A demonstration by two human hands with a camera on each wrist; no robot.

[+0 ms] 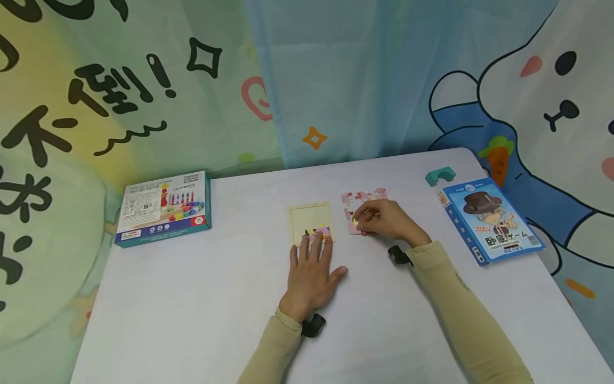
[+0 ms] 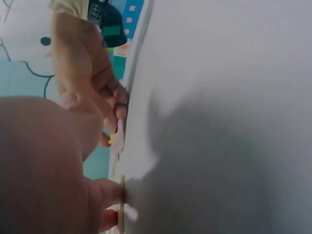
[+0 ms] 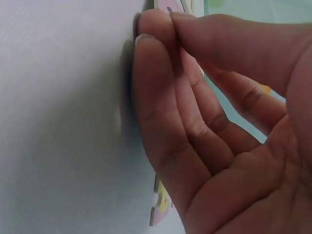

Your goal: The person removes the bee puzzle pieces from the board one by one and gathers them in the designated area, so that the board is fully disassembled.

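In the head view my left hand [image 1: 310,280] lies with spread, straight fingers over the near edge of a cream puzzle tray [image 1: 298,216]. Joined pink jigsaw pieces [image 1: 326,231] show inside the tray, just past those fingertips; the fingers cover part of them. To the right, my right hand [image 1: 387,220] pinches a small pink and yellow puzzle piece [image 2: 117,140] between thumb and fingers. Several loose pink puzzle pieces [image 1: 352,198] lie under and beyond this hand. Close up in the right wrist view, the thumb [image 3: 219,36] meets the fingertips, which mostly hide the piece.
A boxed game [image 1: 163,208] lies at the table's back left. On the right are a blue box [image 1: 491,221] with a cartoon figure and a small teal arch-shaped block [image 1: 440,175]. Behind the white-covered table [image 1: 201,309] hangs a printed curtain [image 1: 336,80].
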